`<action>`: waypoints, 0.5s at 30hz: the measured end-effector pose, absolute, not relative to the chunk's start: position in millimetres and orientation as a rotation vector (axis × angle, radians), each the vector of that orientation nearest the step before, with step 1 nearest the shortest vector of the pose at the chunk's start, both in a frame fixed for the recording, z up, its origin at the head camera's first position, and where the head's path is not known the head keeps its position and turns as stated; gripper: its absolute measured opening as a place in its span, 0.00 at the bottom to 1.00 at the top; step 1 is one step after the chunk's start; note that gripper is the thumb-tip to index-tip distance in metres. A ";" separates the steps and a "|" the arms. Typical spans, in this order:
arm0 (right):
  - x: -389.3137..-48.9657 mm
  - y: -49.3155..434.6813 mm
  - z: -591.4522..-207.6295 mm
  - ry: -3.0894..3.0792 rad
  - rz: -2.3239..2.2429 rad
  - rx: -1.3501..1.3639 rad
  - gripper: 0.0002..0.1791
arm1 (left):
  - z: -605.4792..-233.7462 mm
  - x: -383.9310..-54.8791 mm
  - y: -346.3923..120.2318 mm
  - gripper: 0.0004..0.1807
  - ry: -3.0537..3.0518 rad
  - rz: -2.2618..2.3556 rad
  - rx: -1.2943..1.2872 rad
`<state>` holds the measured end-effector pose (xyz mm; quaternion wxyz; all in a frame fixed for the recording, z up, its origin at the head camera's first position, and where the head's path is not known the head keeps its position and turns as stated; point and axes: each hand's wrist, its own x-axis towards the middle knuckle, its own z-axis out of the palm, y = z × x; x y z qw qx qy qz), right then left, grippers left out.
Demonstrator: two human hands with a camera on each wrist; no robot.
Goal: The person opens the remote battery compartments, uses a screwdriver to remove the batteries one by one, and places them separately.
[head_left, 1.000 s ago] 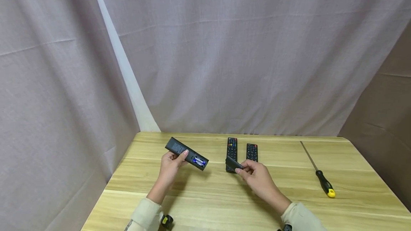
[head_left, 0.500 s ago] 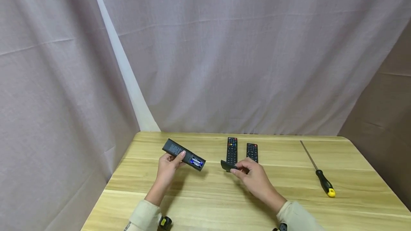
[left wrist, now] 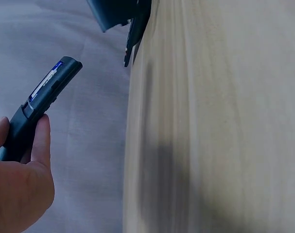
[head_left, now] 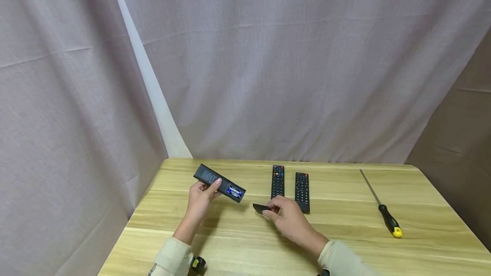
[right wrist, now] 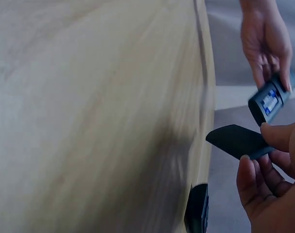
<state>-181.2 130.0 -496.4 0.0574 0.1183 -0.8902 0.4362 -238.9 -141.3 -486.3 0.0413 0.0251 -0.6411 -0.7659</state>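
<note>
My left hand [head_left: 200,201] grips a black remote control [head_left: 211,176] back side up, thumb across its back. Blue-and-silver batteries [head_left: 235,191] show in its uncovered compartment at the right end; the left wrist view shows the same remote [left wrist: 40,104] tilted upward. Between thumb and fingers my right hand [head_left: 291,220] pinches a thin black battery cover [head_left: 261,208], just right of and below the remote's battery end. In the right wrist view the cover [right wrist: 237,141] is held apart from the remote, its broad face showing.
Two more black remotes lie button side up behind my right hand: a longer one [head_left: 278,180], partly covered by the hand, and another [head_left: 302,191]. A screwdriver [head_left: 388,218] with a black and yellow handle lies at the right of the wooden table [head_left: 345,229]. Curtains hang behind.
My right hand has carried the battery cover leftward and toward me, closer to the held remote, uncovering more of the right-hand remote on the table. My left hand has shifted slightly left.
</note>
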 end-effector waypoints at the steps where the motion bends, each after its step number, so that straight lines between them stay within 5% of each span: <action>1: -180.0 127.8 -496.9 -2.712 1.284 0.398 0.09 | -485.8 -239.3 -141.5 0.17 -1.965 -2.341 0.077; 15: -168.2 112.0 -507.7 -2.778 0.780 0.854 0.06 | -484.8 -242.6 -141.4 0.17 -1.958 -2.345 0.060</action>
